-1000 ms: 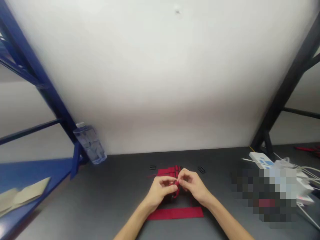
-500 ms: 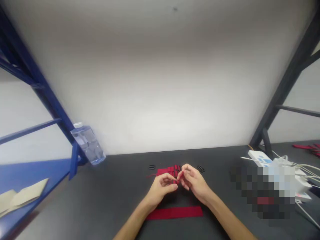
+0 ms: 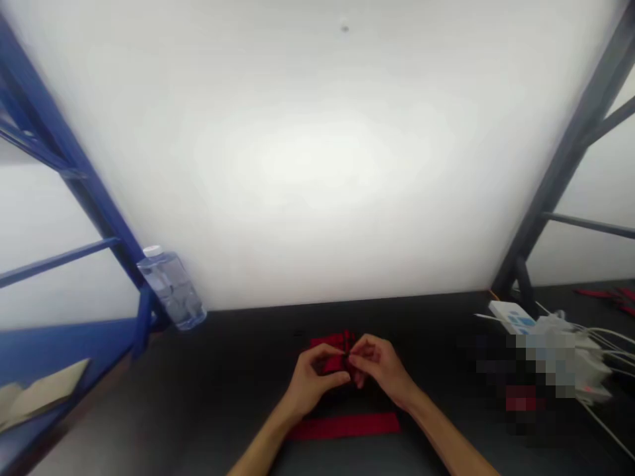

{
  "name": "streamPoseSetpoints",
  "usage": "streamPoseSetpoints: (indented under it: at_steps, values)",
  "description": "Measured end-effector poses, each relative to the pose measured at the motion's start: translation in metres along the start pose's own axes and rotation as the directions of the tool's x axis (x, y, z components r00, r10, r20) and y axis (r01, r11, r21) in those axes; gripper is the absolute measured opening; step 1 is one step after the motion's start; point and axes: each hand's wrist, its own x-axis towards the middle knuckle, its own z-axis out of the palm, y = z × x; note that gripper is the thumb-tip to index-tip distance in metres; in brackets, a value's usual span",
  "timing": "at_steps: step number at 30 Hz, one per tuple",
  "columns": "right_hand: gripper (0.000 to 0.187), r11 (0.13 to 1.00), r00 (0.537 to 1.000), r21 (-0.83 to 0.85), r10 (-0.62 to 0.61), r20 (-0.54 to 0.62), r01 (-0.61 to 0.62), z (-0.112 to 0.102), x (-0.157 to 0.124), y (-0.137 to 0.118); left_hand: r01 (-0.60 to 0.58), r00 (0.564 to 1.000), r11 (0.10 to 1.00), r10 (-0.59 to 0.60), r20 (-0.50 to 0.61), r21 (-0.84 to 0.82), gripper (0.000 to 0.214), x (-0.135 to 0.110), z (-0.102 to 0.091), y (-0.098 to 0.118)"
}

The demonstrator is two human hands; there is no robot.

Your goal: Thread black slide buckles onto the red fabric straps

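I see my left hand [image 3: 312,377] and right hand [image 3: 380,367] meeting just above the desk [image 3: 223,377]. The fingertips of both are pinched on a small red strap piece [image 3: 346,357], which sits between them, lifted slightly off the surface. The frame is soft and dim here, so I can't tell whether a dark fitting is on the strap or whether that is only shadow.

Just behind the hands lies a pile of red straps [image 3: 325,343], and a long flat red strap [image 3: 347,426] lies across the desk between my forearms.

The piece is small and held only by fingertips, so I'd judge a slip to be the main risk. If it dropped, it could land among the pile behind and be hard to pick out, red against red. A forearm dragging back could also skew the flat strap.

The desk is dark grey and matte, and it runs up to a plain white wall [image 3: 317,165]. A clear water bottle [image 3: 171,289] stands at the back left beside a blue rack frame [image 3: 74,178], with a sheet of cardboard [image 3: 44,390] on the blue shelf lower down. On the right a dark rack post [image 3: 560,172] rises. Near its foot are a white power strip [image 3: 513,317] and pale cables [image 3: 605,334], well apart from the hands.
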Motion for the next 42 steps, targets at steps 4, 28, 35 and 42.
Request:
streamPoseSetpoints:
  at_steps: [4, 28, 35, 42]
  values:
    - [0.034, 1.000, 1.000, -0.005, -0.004, -0.022, 0.004, 0.000, 0.001, 0.004, -0.014, 1.000, 0.998, 0.014, 0.008, 0.053, 0.033, -0.002, 0.001, -0.003]
    - [0.050, 0.994, 0.991, 0.064, 0.083, 0.108, -0.090, -0.006, -0.002, 0.014, -0.057, 0.992, 0.965, 0.026, 0.126, 0.256, 0.036, -0.006, -0.001, 0.013]
    - [0.043, 0.996, 0.990, 0.024, 0.086, 0.114, -0.090, -0.006, -0.003, 0.012, -0.081, 0.993, 0.927, 0.045, 0.106, 0.366, 0.040, -0.007, -0.001, 0.014]
    - [0.040, 0.998, 0.997, 0.024, 0.058, 0.051, -0.060, -0.008, -0.003, -0.002, -0.160, 0.950, 0.821, 0.279, -0.140, 0.547, 0.011, -0.010, 0.001, 0.027]
